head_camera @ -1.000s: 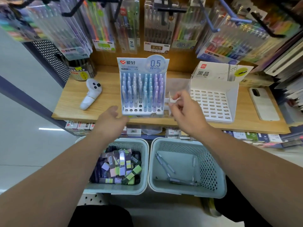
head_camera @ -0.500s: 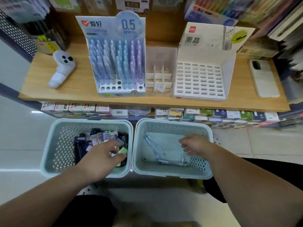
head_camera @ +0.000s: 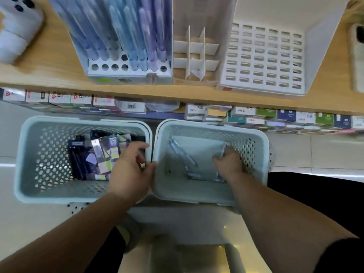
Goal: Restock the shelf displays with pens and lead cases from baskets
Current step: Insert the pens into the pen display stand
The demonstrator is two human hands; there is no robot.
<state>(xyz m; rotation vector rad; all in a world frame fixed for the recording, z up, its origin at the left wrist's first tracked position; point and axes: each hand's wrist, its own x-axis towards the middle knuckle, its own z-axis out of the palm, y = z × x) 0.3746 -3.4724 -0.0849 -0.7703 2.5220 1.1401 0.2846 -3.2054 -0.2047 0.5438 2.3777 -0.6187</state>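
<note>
Two pale perforated baskets stand on the floor below the shelf. The left basket [head_camera: 25, 154] holds several lead cases [head_camera: 102, 152]; my left hand [head_camera: 130, 170] reaches into its right side with fingers spread over the cases and thumb by the rim, holding nothing I can see. The right basket [head_camera: 197, 125] holds a few clear pens [head_camera: 183, 152]. My right hand [head_camera: 229, 164] is down in it, fingers curled round a pen [head_camera: 224, 147] by the right wall. On the shelf, the blue pen display [head_camera: 126, 40] has several empty front holes.
Beside the pen display stand a clear divider box [head_camera: 195, 54] and a white slotted display [head_camera: 262, 60] with empty slots. A white controller [head_camera: 17, 26] lies at the shelf's left, a phone [head_camera: 358, 56] at its right. Small boxes [head_camera: 275, 117] line the lower shelf.
Both hands dropped from the shelf into the baskets. The view tilted down and closer. My right hand went deeper and closed on a pen; my left hand shifted toward the basket's right rim.
</note>
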